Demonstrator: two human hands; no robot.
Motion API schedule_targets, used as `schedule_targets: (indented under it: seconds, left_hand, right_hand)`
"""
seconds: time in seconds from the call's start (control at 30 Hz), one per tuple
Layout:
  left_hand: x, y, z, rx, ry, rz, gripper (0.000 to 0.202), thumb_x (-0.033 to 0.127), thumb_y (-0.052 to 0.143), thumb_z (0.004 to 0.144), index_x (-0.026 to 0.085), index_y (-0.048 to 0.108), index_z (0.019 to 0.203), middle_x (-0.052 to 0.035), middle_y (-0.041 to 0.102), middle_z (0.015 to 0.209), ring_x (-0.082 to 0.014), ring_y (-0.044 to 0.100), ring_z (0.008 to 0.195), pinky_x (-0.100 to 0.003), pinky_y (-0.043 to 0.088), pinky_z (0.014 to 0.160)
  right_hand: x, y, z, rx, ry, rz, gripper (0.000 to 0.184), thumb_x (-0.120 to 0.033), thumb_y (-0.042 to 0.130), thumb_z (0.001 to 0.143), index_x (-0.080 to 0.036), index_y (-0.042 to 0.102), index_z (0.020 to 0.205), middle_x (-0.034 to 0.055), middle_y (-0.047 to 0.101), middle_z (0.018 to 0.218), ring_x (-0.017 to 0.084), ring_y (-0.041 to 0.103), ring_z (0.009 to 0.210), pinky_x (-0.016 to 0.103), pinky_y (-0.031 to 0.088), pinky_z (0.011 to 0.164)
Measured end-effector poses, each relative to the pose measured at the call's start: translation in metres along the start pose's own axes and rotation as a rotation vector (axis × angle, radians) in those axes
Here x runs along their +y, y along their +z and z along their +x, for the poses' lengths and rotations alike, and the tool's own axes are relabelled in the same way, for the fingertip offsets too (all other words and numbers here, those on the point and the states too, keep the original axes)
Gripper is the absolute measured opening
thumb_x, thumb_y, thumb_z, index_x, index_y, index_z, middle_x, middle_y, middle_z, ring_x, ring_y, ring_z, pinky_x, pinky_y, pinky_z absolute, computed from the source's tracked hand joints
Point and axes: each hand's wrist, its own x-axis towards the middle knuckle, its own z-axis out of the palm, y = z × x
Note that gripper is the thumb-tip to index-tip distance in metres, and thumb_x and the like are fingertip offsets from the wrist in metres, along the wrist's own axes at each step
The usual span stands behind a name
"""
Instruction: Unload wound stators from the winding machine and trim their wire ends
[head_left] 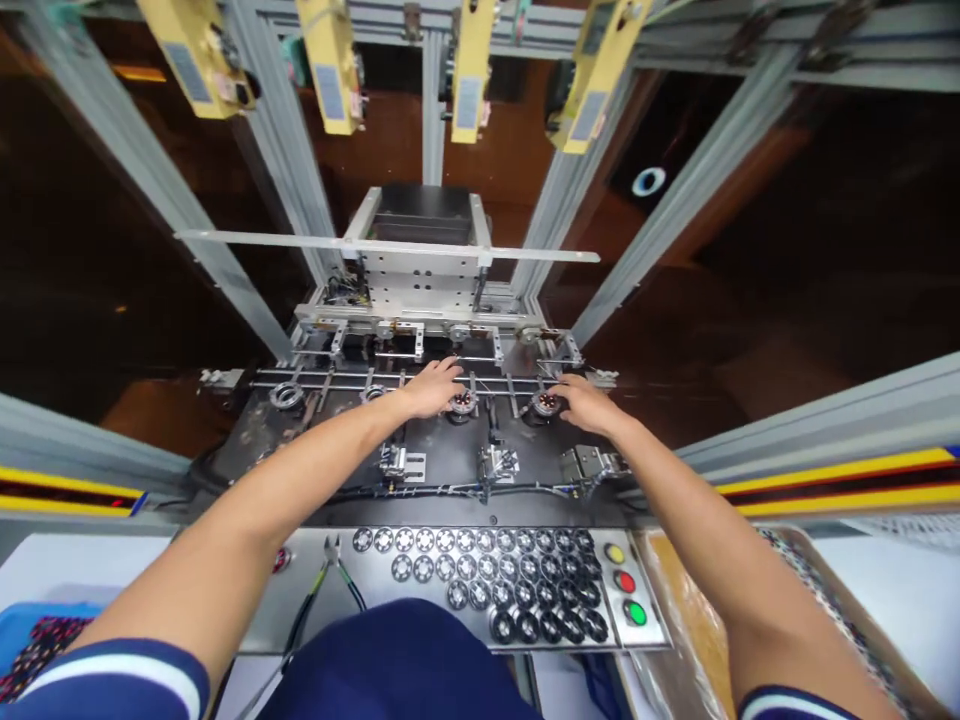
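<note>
My left hand (435, 388) reaches over the dark machine bed, fingers stretched out and apart, beside a round ring-shaped part (463, 404) with copper-coloured spots. Its thumb side comes close to that part's rim; whether they touch I cannot tell. Farther right, my right hand (589, 404) has its fingers spread at the right edge of a second round part (544, 404), also copper-spotted and seated on a raised round holder. Neither part appears lifted. On the left of the bed are two more round holders, one a bare metal ring (286, 397), the other (373, 393) partly behind my left forearm.
Rows of black-and-silver round parts (485, 568) lie on the metal front panel (360, 600), beside yellow, red and green buttons (625, 582). Green-handled cutters (330, 565) lie left of them. Metal clamps (499, 463) line the bed. Yellow units (472, 75) hang above. An open box (817, 600) stands right.
</note>
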Motion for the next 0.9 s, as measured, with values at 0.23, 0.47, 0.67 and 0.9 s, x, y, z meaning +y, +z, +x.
schedule_targets:
  seconds: [0.23, 0.47, 0.67, 0.9]
  left_hand:
    - [-0.004, 0.031, 0.016, -0.09, 0.005, -0.014, 0.035, 0.032, 0.063, 0.09, 0.017, 0.06, 0.122, -0.0114, 0.051, 0.141, -0.0302, 0.049, 0.129, -0.056, 0.042, 0.105]
    - [-0.009, 0.037, 0.022, -0.126, -0.011, -0.089, 0.036, 0.033, 0.062, 0.091, 0.017, 0.059, 0.123, -0.0113, 0.055, 0.136, -0.0284, 0.054, 0.123, -0.053, 0.047, 0.102]
    - [-0.006, 0.025, 0.023, -0.038, -0.019, -0.187, 0.032, 0.032, 0.062, 0.091, 0.017, 0.061, 0.119, -0.0106, 0.058, 0.133, -0.0273, 0.055, 0.122, -0.053, 0.047, 0.102]
    - [0.029, -0.018, -0.031, 0.214, 0.034, -0.394, 0.013, 0.021, 0.058, 0.091, 0.016, 0.07, 0.092, -0.0117, 0.067, 0.119, -0.0235, 0.066, 0.11, -0.039, 0.052, 0.098]
  right_hand:
    - [0.01, 0.016, 0.01, -0.014, -0.011, 0.074, 0.027, -0.031, 0.065, 0.091, -0.017, 0.064, 0.115, 0.0099, 0.052, 0.14, 0.029, 0.049, 0.129, 0.053, 0.042, 0.106]
    - [0.013, 0.024, 0.011, -0.062, -0.054, 0.097, 0.027, -0.029, 0.067, 0.09, -0.017, 0.065, 0.114, 0.0103, 0.048, 0.145, 0.03, 0.043, 0.134, 0.055, 0.037, 0.11]
    - [0.016, 0.028, 0.013, -0.083, -0.033, 0.102, 0.028, -0.031, 0.065, 0.092, -0.018, 0.064, 0.117, 0.0099, 0.049, 0.144, 0.03, 0.045, 0.133, 0.056, 0.038, 0.11]
    - [0.019, 0.03, 0.017, -0.086, -0.017, 0.103, 0.032, -0.033, 0.063, 0.093, -0.018, 0.06, 0.122, 0.0101, 0.053, 0.138, 0.028, 0.053, 0.124, 0.053, 0.045, 0.104]
